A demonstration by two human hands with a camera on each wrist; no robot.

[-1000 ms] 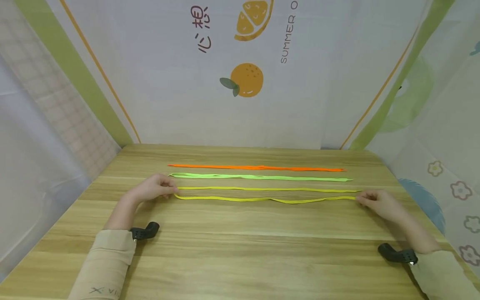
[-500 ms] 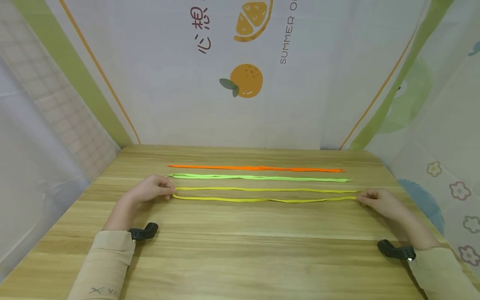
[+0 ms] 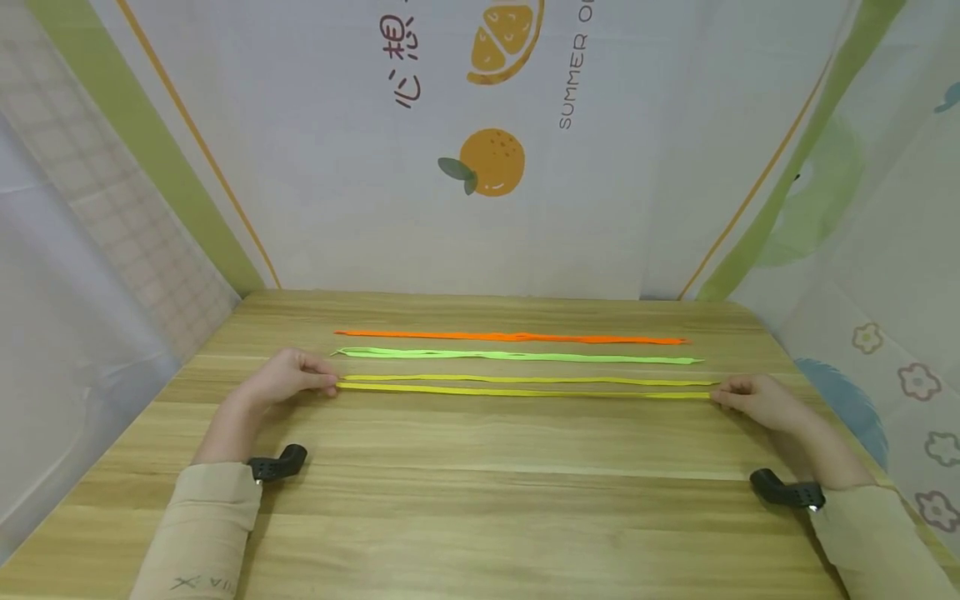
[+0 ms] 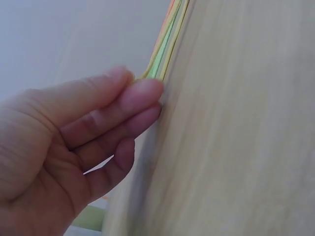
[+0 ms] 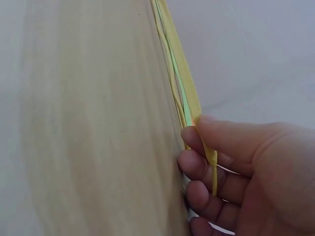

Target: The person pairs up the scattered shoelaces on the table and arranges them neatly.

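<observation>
A yellow shoelace (image 3: 480, 391) stretches across the table in two nearly parallel strands. At its left end my left hand (image 3: 288, 379) pinches the lace between thumb and fingers, where the strands meet in a fold. My right hand (image 3: 765, 404) pinches the near strand at the right; its tipped end (image 5: 214, 179) hangs past the thumb in the right wrist view. The far strand's right end runs behind the right fingers, and whether they hold it too is hidden. Beyond lies a folded light-green shoelace (image 3: 517, 357), and farther back an orange shoelace (image 3: 517, 337).
The wooden table (image 3: 480, 500) ends at a white printed curtain (image 3: 585, 208) at the back, with more printed cloth (image 3: 900, 333) on the right and cloth on the left. A black wrist mount (image 3: 281, 462) sits on the left forearm and another on the right.
My left hand has moved a little to the left with the lace. The near yellow strand, wavy before, is now pulled straight. My right hand has barely moved.
</observation>
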